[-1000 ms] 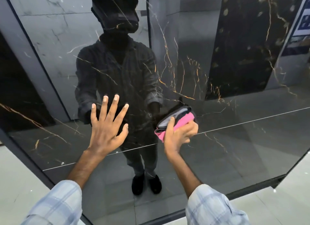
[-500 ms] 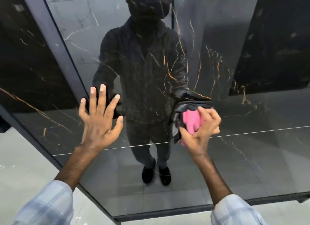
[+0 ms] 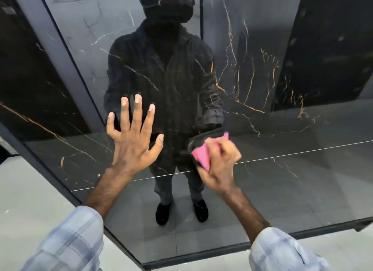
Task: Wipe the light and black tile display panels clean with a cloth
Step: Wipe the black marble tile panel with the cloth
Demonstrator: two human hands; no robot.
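A: Head view, entry one: what is listed for the black tile panel (image 3: pixel 292 180)?

B: A glossy black slab with gold and white veins is recorded, filling most of the view. A thin horizontal joint line is seen across it, and the dark reflection of a standing person is carried on its surface. It is bordered along its lower edge by a dark frame (image 3: pixel 201 254).

A: Entry two, the left hand (image 3: pixel 134 143)?

B: It is laid flat against the panel with fingers straight and spread. Nothing is held in it.

A: Entry three, the right hand (image 3: pixel 221 165)?

B: Its fingers are curled round a pink cloth (image 3: pixel 201 156). The cloth is pressed to the panel at the joint line, to the right of the left hand and apart from it. The hand is blurred, so finer detail cannot be given.

A: Remaining entries?

B: Pale checked sleeves (image 3: pixel 66 244) are noted on both forearms. Light grey floor tiles (image 3: pixel 30 200) are seen outside the frame.
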